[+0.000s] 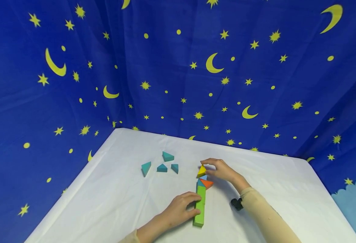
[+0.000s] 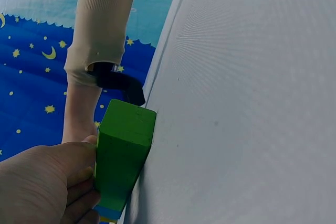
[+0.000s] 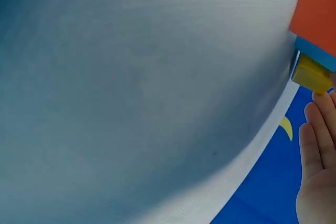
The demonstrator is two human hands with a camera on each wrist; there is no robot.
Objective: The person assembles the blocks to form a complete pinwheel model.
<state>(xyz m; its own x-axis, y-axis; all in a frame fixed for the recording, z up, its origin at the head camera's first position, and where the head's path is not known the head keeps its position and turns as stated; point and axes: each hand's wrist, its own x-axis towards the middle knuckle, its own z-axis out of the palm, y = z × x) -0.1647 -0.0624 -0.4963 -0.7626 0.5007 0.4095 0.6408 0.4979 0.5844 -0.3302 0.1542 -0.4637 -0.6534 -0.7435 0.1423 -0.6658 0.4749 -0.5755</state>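
Note:
In the head view my left hand (image 1: pixel 179 211) rests its thumb and fingertips against the left side and top of the green blocks (image 1: pixel 199 216), which lie end to end in a bar. Beyond the bar's far end sit a blue triangular block (image 1: pixel 200 183), an orange triangular block (image 1: pixel 207 184) and a light blue block (image 1: pixel 203 177). My right hand (image 1: pixel 223 170) pinches a yellow triangular block (image 1: pixel 201 171) at the far end of this row, between thumb and fingers. From the right wrist, the orange block (image 3: pixel 317 11) and yellow block (image 3: pixel 311 74) show beside the extended fingers (image 3: pixel 317 129).
Several teal triangular blocks (image 1: pixel 162 168) lie apart from the row, to its left on the white table (image 1: pixel 129 148). A black device (image 1: pixel 237 204) sits at the right wrist. Blue cloth (image 1: pixel 171 67) with yellow stars and moons hangs behind and beside the table.

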